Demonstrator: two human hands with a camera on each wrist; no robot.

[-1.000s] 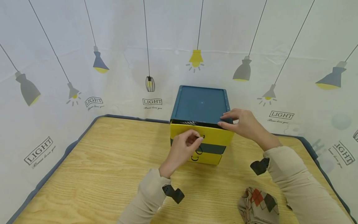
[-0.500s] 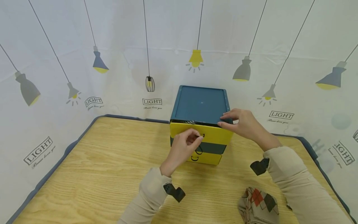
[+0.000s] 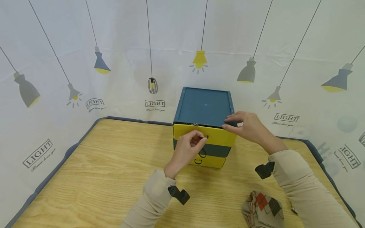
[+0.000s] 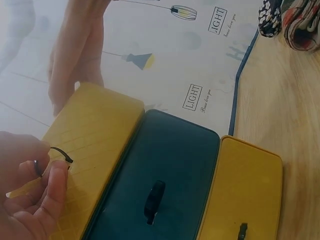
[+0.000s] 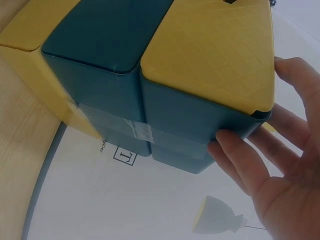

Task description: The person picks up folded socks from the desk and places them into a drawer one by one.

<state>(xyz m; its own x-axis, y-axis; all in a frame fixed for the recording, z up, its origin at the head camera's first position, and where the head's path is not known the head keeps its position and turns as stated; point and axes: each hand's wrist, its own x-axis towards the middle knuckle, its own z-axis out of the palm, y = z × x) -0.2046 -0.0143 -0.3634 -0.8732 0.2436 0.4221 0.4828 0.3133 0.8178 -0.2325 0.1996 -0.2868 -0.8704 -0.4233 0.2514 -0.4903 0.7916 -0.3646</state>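
Note:
A small chest of drawers, seen by its blue lid (image 3: pixel 205 104), stands at the table's far side. My left hand (image 3: pixel 183 152) pinches the black loop handle (image 4: pixel 61 152) of the yellow top drawer (image 3: pixel 220 136), which sits slightly out. Through the narrow dark slot above that drawer shows a bit of striped material (image 3: pixel 195 124). My right hand (image 3: pixel 251 128) rests on the chest's top right corner, fingers spread over the lid edge and blue side. Below are a dark green drawer (image 4: pixel 160 150) and a yellow bottom drawer (image 4: pixel 250 190), both fully in.
Folded argyle socks (image 3: pixel 265 207) lie near the right forearm. A black-and-white patterned item (image 4: pixel 270 19) sits beside them in the left wrist view. Behind the wooden table (image 3: pixel 94 171) hangs a white cloth (image 3: pixel 122 69) printed with lamps.
The top drawer has slid slightly inward, narrowing the slot above it, and less of the striped material shows. My left hand has moved a little with it; the right hand is almost still.

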